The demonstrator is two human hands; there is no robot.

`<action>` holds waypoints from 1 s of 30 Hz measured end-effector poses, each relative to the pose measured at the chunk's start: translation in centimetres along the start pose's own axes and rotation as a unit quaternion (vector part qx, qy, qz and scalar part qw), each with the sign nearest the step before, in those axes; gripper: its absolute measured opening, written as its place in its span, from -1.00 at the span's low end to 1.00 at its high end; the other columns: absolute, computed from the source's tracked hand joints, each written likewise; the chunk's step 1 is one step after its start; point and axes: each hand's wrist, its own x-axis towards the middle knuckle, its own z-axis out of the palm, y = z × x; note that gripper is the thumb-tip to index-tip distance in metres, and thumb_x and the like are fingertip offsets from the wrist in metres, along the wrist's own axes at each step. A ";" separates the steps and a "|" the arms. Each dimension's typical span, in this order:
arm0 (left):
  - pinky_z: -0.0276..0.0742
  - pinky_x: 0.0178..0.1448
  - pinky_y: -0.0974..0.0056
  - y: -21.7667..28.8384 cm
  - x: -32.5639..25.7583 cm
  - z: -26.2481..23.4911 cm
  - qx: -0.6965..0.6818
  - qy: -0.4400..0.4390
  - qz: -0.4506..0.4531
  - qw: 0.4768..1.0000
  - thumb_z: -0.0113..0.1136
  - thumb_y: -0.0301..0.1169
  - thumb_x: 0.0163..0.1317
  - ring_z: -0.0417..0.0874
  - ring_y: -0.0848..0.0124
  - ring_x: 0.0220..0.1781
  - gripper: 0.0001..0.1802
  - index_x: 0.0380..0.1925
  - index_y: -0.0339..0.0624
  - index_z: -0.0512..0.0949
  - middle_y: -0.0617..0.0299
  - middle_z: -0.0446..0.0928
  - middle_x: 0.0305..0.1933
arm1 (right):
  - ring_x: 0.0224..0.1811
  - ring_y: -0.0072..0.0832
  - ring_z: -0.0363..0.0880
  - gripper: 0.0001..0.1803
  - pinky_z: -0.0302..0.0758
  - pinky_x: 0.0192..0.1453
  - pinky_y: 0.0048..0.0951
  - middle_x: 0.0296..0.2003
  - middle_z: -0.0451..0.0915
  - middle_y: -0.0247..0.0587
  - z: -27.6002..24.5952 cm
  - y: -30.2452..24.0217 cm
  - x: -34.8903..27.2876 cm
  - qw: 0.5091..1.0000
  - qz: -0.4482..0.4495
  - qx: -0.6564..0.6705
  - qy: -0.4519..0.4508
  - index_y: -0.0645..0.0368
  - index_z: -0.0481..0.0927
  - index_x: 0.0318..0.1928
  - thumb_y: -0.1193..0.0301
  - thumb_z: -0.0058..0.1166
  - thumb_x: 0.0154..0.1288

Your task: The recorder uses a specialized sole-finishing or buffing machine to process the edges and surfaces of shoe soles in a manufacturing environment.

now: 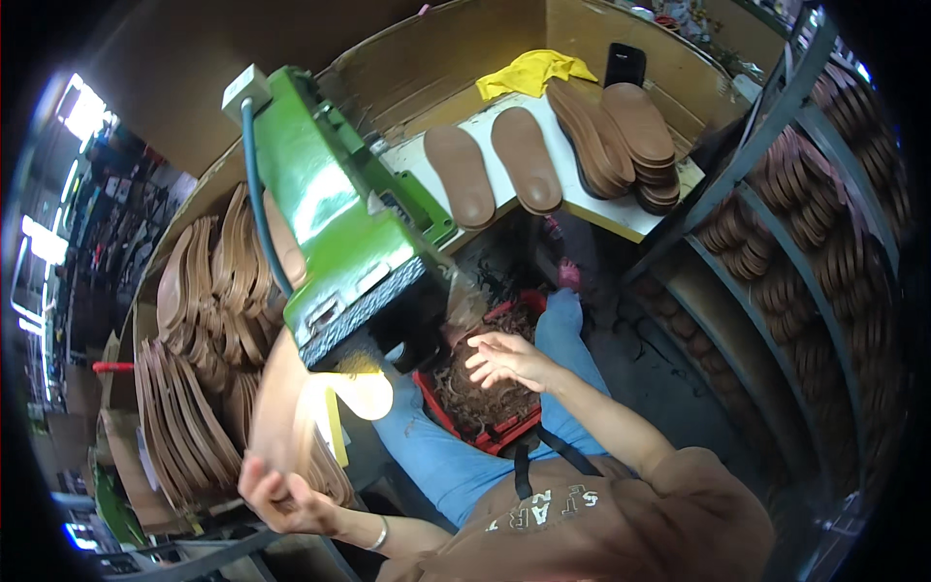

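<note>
Sole point(281, 407) in left hand point(286, 495) blurred; green machine point(335, 223) hides its tip.

One head-worn fisheye view looks steeply down, close over the green machine point(339, 233) and lap.

Just above the left hand point(281, 495), the sole point(281, 398) it grips looks like smooth tan leather with a dull sheen. The machine point(339, 223) over it is green painted metal, glossy. Beneath the right hand point(509, 361), a red plastic crate point(456, 422) holds rough, stringy brown scraps point(480, 403). Beyond, the counter point(621, 209) looks matt white, with a yellow cloth point(533, 71).
</note>
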 end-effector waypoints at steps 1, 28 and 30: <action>0.38 0.04 0.16 0.0 -1.1 -0.2 -0.084 -0.004 0.043 0.996 0.16 -0.36 -0.18 0.50 0.10 -0.08 -0.72 -0.45 -0.26 0.40 -0.04 0.47 -0.12 | 0.00 -0.11 0.56 -0.29 0.57 -0.03 -0.26 0.09 0.38 0.25 1.0 0.0 -0.8 0.998 0.033 0.035 -0.026 0.29 0.13 0.31 0.08 -0.02 0.36; 0.32 -0.41 0.54 7.8 -11.7 12.7 -0.374 -0.308 -0.423 0.766 0.29 -0.47 0.14 0.41 0.70 -0.46 -0.78 -0.23 -0.37 0.59 0.38 0.54 -0.48 | -0.04 -0.44 0.52 -0.46 0.45 0.08 -0.41 -0.06 0.55 -0.10 -0.1 6.6 -16.5 0.992 0.049 -0.072 0.088 0.39 0.44 0.04 0.55 0.28 0.00; 0.24 -0.54 0.55 8.0 -12.2 12.8 -0.394 -0.265 -0.432 0.767 0.29 -0.43 0.14 0.35 0.74 -0.57 -0.78 -0.26 -0.36 0.59 0.43 0.49 -0.61 | -0.04 -0.44 0.53 -0.50 0.46 0.07 -0.41 -0.06 0.55 -0.08 -1.3 5.5 -17.5 0.989 -0.012 -0.028 0.145 0.38 0.44 0.01 0.58 0.25 -0.01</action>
